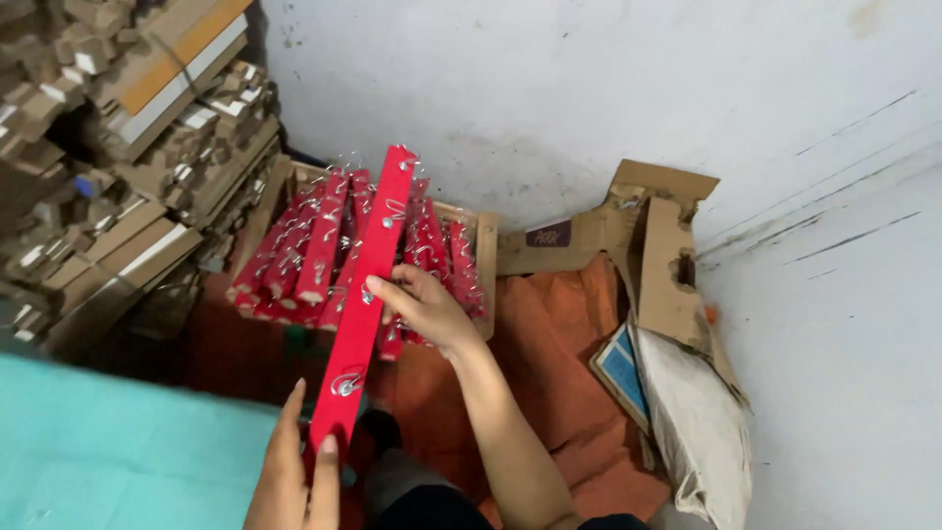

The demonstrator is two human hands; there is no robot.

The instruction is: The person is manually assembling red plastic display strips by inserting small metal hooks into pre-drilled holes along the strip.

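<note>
A long red strip (365,294) fitted w/ small metal hooks is held slanted, low end near the viewer, top end up toward the white wall (589,88). Its lower end is gripped by the left hand (294,471), fingers (325,469) closed around the bottom edge. Approx. mid-length the strip is pinched by the right hand (424,309), thumb and fingers wrapped on its right edge, not spread.

Behind the strip, a wooden crate (485,257) is seen, filled w/ more red hooked strips (304,250) piled lengthwise; the held strip is above that pile, top end over the crate's back edge. Orange cloth (559,344) is spread under and to the right of the crate. Stacked cardboard pieces (128,128) are piled at upper left. Torn cardboard (648,236) is propped against the wall on the right, w/ a crumpled pale bag (697,432) below it and a blue-faced card (620,371) just beside. A teal surface (108,451) fills the lower-left corner.
</note>
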